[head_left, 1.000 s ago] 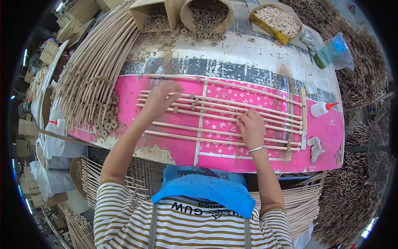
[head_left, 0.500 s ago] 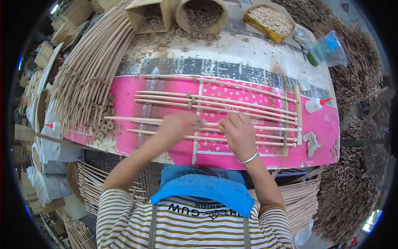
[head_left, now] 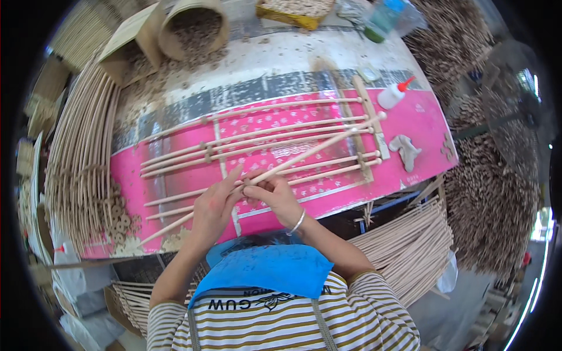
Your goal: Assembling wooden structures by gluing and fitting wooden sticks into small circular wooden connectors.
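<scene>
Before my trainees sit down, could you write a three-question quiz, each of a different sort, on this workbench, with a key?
1. True or false: the wooden stick in the right hand slants across other sticks.
2. Pick one: the white bottle has a tip that is A) green, B) red, C) blue.
3. Fill the gap: the person wears a bracelet on their own ____ side.

Key: 1. True. 2. B. 3. Right.
</scene>
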Demonstrator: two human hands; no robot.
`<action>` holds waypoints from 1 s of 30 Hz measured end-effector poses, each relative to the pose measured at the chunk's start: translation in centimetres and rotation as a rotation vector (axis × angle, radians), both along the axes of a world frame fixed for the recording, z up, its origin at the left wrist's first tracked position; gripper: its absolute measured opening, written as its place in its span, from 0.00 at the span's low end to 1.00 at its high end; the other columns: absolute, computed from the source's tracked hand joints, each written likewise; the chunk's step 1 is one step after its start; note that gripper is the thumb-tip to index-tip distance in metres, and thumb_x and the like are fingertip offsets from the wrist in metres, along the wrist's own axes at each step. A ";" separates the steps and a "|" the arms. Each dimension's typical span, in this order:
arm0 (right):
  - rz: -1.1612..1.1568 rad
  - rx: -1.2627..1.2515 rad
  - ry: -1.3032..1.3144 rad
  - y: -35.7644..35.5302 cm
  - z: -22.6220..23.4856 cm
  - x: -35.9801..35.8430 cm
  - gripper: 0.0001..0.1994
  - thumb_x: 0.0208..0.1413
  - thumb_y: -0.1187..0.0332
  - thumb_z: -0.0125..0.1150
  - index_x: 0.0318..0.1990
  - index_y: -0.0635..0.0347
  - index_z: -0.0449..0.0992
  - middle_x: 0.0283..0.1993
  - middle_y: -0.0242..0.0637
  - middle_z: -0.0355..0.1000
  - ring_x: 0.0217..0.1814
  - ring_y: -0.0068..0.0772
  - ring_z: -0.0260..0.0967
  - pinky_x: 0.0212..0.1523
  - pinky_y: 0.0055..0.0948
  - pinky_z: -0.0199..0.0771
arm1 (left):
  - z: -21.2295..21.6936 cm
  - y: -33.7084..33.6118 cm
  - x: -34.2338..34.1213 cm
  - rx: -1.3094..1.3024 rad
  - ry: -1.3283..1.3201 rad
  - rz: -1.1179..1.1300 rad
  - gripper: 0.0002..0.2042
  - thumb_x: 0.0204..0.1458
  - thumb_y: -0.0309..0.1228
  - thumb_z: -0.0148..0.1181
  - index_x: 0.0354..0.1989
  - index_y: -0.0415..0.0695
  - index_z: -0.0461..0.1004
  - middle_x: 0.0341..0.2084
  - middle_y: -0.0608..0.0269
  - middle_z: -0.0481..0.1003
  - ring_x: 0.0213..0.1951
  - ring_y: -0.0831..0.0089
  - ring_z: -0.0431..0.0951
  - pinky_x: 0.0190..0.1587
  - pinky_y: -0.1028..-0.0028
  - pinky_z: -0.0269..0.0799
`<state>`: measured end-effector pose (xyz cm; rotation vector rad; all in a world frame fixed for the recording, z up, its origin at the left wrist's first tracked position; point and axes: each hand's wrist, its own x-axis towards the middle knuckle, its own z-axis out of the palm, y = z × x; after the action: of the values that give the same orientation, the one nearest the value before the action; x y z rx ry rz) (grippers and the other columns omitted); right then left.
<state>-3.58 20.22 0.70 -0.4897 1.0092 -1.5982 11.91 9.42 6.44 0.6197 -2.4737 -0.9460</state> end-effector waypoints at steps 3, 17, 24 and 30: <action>-0.194 0.058 -0.033 1.0 0.6 -1.7 0.13 0.62 0.70 0.68 0.52 0.63 0.79 0.38 0.33 0.79 0.35 0.21 0.77 0.34 0.20 0.77 | 0.6 -0.1 1.1 -0.017 -0.043 0.007 0.24 0.58 0.23 0.62 0.65 0.45 0.74 0.40 0.49 0.80 0.40 0.56 0.82 0.42 0.63 0.77; -0.449 0.011 0.089 6.1 0.9 -11.0 0.16 0.63 0.66 0.69 0.54 0.63 0.79 0.34 0.29 0.77 0.31 0.17 0.73 0.33 0.19 0.73 | 0.4 -1.2 4.9 0.102 -0.165 0.034 0.08 0.58 0.21 0.61 0.44 0.36 0.79 0.30 0.55 0.73 0.33 0.64 0.76 0.37 0.70 0.70; -0.459 -0.006 0.044 8.0 0.8 -11.1 0.16 0.65 0.66 0.66 0.56 0.65 0.77 0.39 0.31 0.77 0.36 0.19 0.73 0.33 0.20 0.74 | -1.3 -1.4 4.8 0.217 -0.082 0.115 0.08 0.55 0.17 0.63 0.43 0.35 0.78 0.34 0.56 0.78 0.35 0.67 0.79 0.40 0.72 0.74; -0.449 0.038 0.040 9.1 0.4 -11.8 0.15 0.65 0.66 0.65 0.55 0.64 0.78 0.38 0.31 0.77 0.37 0.18 0.74 0.32 0.19 0.74 | -1.1 -1.3 3.4 0.194 -0.092 0.090 0.09 0.54 0.17 0.63 0.43 0.35 0.79 0.34 0.55 0.78 0.36 0.67 0.80 0.41 0.71 0.75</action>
<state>-15.39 29.36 1.10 -0.2800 1.2390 -1.9650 15.31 8.17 5.37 0.8485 -2.4278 -1.1544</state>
